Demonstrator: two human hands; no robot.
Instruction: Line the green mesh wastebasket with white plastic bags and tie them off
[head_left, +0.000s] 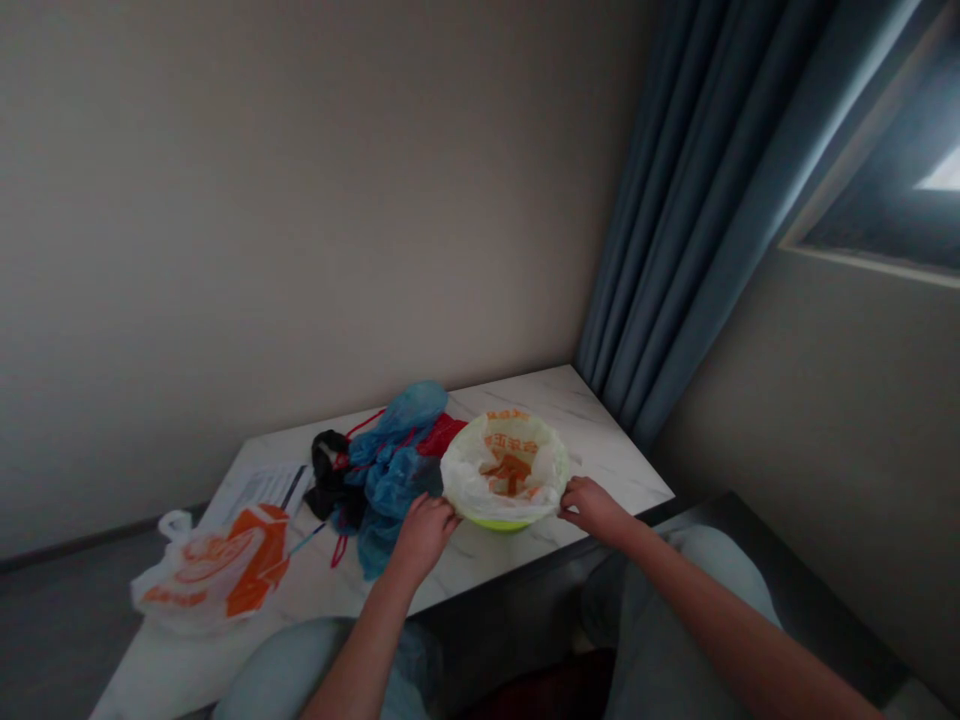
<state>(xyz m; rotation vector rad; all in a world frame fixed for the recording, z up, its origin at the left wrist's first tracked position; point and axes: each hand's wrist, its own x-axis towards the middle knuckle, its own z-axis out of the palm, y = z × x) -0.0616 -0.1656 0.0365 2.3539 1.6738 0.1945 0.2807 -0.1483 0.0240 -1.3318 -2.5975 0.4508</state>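
Observation:
A white plastic bag (472, 487) with orange print lines a round yellow-green bin (504, 524), its edge folded over the rim. The bin stands on a white marbled table in front of me. At the rim's left side, my left hand (427, 528) pinches the bag's edge between curled fingers. My right hand (592, 508) grips the same edge on the right side, fingers closed. Most of the bin is hidden beneath the bag.
Left of the bin lies a heap of blue plastic bags (397, 470), with black and red bags among them. A white-and-orange plastic bag (217, 570) and a printed sheet (255, 490) are farther left. Behind the marbled table (622, 455) are a wall and blue curtain (697, 200).

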